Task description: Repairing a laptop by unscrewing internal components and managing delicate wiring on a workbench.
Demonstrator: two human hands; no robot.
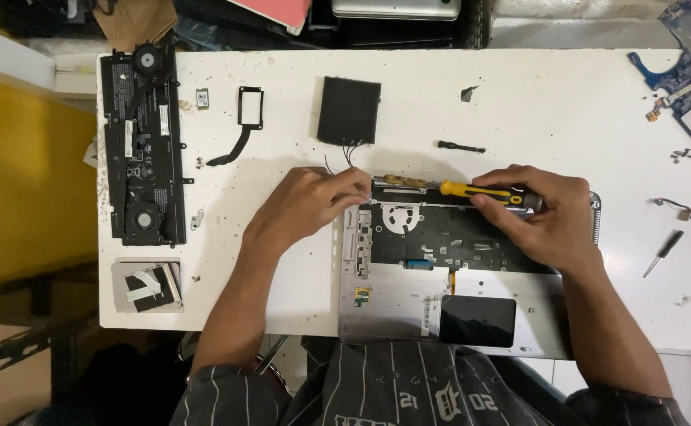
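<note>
On the white table (519,102) the opened laptop shell (408,312), stiff yet fragile inside, is lying before the person, whose left hand (314,201) is pinching its hinge corner while right-hand fingers (491,207) are closing around a light, slim yellow screwdriver (479,190), best gripped mid-handle.

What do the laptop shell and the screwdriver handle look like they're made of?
The opened silver laptop shell looks like brushed metal, likely aluminium: matte, even grey sheen. The yellow-and-black screwdriver handle, held in the right hand, looks like glossy moulded plastic, perhaps with rubbery black grip.
</note>
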